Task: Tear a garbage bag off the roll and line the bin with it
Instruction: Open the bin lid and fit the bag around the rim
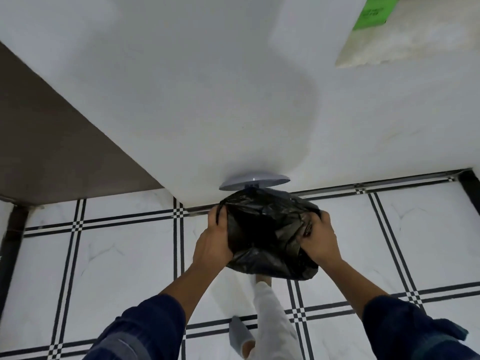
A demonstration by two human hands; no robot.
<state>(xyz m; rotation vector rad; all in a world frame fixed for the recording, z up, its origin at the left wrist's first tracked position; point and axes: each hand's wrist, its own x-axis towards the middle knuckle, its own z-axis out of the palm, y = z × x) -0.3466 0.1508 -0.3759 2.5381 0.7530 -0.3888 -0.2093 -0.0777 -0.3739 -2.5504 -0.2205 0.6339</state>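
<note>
While the black garbage bag (270, 229) is sitting between them, left hand (215, 242) and right hand (319, 240) are gripping its opposite edges, equally near.

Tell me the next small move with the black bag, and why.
Probably pull the bag's edge further down round the bin's rim. Both the left hand and the right hand grip the black bag at its sides, under the raised grey lid, and it looks bunched.

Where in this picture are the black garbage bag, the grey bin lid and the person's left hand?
black garbage bag (270, 237): head view, crumpled middle of the plastic.
grey bin lid (254, 182): head view, raised lid's face.
left hand (214, 239): head view, back of the hand.
</note>
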